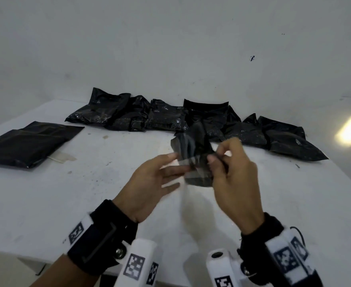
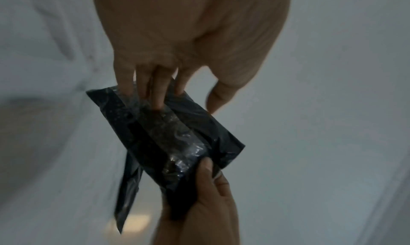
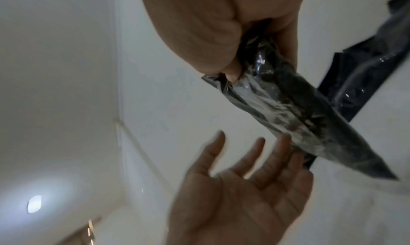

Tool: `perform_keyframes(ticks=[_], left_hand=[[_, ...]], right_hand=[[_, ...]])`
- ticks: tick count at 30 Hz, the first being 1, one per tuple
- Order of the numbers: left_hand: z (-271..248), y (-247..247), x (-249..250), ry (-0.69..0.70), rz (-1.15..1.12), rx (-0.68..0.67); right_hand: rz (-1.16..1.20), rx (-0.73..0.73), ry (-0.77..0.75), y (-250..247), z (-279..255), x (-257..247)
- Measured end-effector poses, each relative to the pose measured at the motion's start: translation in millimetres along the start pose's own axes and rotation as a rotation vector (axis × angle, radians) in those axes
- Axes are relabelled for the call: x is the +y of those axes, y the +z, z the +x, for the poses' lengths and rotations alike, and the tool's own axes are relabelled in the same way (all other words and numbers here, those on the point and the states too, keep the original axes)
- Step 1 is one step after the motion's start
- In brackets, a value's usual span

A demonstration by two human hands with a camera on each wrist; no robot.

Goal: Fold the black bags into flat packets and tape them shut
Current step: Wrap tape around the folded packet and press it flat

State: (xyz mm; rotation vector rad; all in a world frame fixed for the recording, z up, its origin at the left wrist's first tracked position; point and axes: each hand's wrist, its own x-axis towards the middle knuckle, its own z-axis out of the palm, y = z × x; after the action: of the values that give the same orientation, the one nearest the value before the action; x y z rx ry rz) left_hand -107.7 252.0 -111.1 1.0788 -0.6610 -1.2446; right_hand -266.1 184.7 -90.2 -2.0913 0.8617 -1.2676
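Observation:
A small folded black packet (image 1: pixel 193 162) wrapped with clear tape hangs in the air above the white table (image 1: pixel 77 204). My right hand (image 1: pixel 218 156) pinches its near end between thumb and fingers. My left hand (image 1: pixel 170 166) is spread open, its straight fingertips touching the packet's other end. In the left wrist view the left hand's fingers (image 2: pixel 155 91) lie on the shiny tape strip of the packet (image 2: pixel 177 143), and the right hand (image 2: pixel 206 187) grips the bottom end. In the right wrist view the right hand (image 3: pixel 233 70) pinches the packet (image 3: pixel 288 105), with the left hand's palm (image 3: pixel 244 187) open beneath it.
A row of several folded black packets (image 1: pixel 162 117) lies along the table's back edge by the wall, running on to the right (image 1: pixel 284 139). A flat stack of unfolded black bags (image 1: pixel 25 141) sits at the left, with a pale strip (image 1: pixel 60 157) beside it.

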Motion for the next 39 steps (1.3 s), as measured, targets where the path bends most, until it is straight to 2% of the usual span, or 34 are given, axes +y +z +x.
perform_keyframes(ticks=[2, 4, 6, 8, 10, 12, 16, 18, 21, 25, 29, 31, 34, 37, 39], left_hand=[[3.4, -1.2, -1.4, 0.105, 0.179, 0.235], [6.1, -8.9, -3.9, 0.108, 0.301, 0.344], [7.4, -15.8, -3.1, 0.027, 0.328, 0.334], [6.2, -20.1, -0.9, -0.065, 0.246, 0.235], [3.4, -20.7, 1.4, -0.085, 0.19, 0.157], [2.4, -23.8, 1.2, -0.051, 0.177, 0.173], [1.0, -29.3, -6.9, -0.038, 0.241, 0.253], [-0.4, -29.5, -14.2, -0.08, 0.333, 0.262], [-3.7, -28.1, -22.9, -0.113, 0.449, 0.253], [-2.7, -30.4, -31.7, -0.08, 0.575, 0.296], [2.0, -37.9, -38.0, -0.068, 0.973, 0.337], [0.8, -38.1, -38.2, -0.086, 1.153, 0.372], [-4.7, -33.9, -34.8, -0.074, 1.311, 0.373], [-16.4, -21.8, -26.5, 0.104, 1.352, 0.307], [-26.7, -13.5, -24.5, 0.229, 1.382, 0.213]], right_hand=[[0.188, 0.041, 0.138, -6.9, 6.0, 4.4], [0.481, 0.056, 0.353, -12.2, 9.9, 6.6], [0.704, 0.052, 0.542, -16.3, 12.2, 8.1], [0.809, 0.023, 0.682, -19.7, 12.8, 13.6], [0.85, -0.006, 0.753, -22.4, 11.1, 22.7], [0.81, -0.014, 0.772, -24.7, 8.5, 34.1], [0.525, -0.083, 0.762, -24.0, -4.7, 60.8], [0.304, -0.112, 0.744, -20.8, -16.0, 75.1], [-0.067, -0.166, 0.631, -19.2, -29.3, 89.5], [-0.277, -0.173, 0.599, -21.6, -38.0, 95.8], [-0.385, -0.188, 0.644, -20.0, -40.2, 89.9], [-0.414, -0.204, 0.62, -23.1, -40.3, 84.1], [-0.503, -0.285, 0.51, -30.9, -41.1, 69.7], [-0.637, -0.418, 0.266, -33.4, -51.0, 50.2], [-0.681, -0.518, 0.132, -29.2, -62.7, 37.9]])
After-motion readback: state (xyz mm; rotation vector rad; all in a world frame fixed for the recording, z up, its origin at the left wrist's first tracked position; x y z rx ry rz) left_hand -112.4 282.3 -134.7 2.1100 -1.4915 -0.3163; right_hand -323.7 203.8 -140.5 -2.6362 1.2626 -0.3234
